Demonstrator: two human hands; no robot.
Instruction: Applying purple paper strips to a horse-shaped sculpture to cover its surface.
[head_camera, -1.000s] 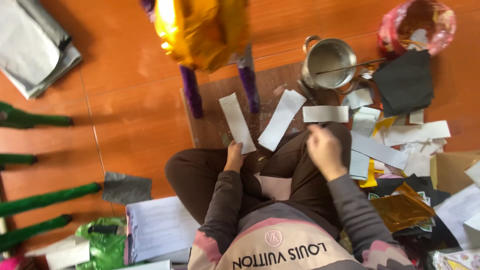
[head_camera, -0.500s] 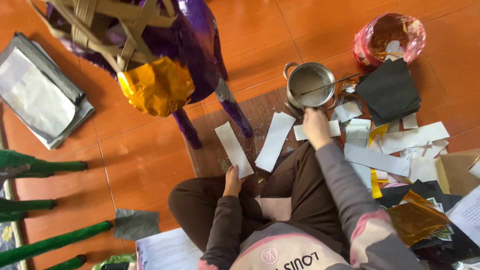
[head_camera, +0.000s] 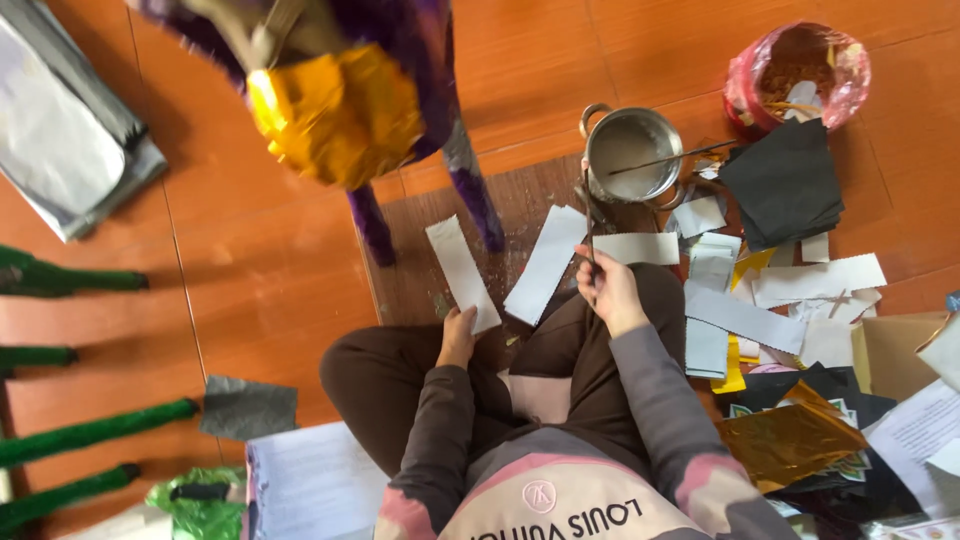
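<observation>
Head view, looking down on a seated person working on an orange floor (head_camera: 260, 290). The left hand (head_camera: 458, 338) is pinching the near end of a white paper strip (head_camera: 462, 275), which is lying on a brown board (head_camera: 520, 215) in front of the knees. The right hand (head_camera: 606, 290) is closing its fingers around a thin dark stick (head_camera: 588, 225) that is pointing away toward a metal pot (head_camera: 632, 152) standing at the board's far right corner; what kind of tool the stick is cannot be told. A second white strip (head_camera: 545, 263) is lying between the two hands, and a third (head_camera: 636, 248) is lying just beyond the right hand. A purple figure with a gold foil patch (head_camera: 335, 110) is standing at the board's far left edge. Loose white strips and a black sheet stack (head_camera: 785, 185) are spreading across the floor to the right, with a red-wrapped bowl (head_camera: 800, 70) beyond them. Green rods (head_camera: 90, 430) are lying along the floor's left edge.
</observation>
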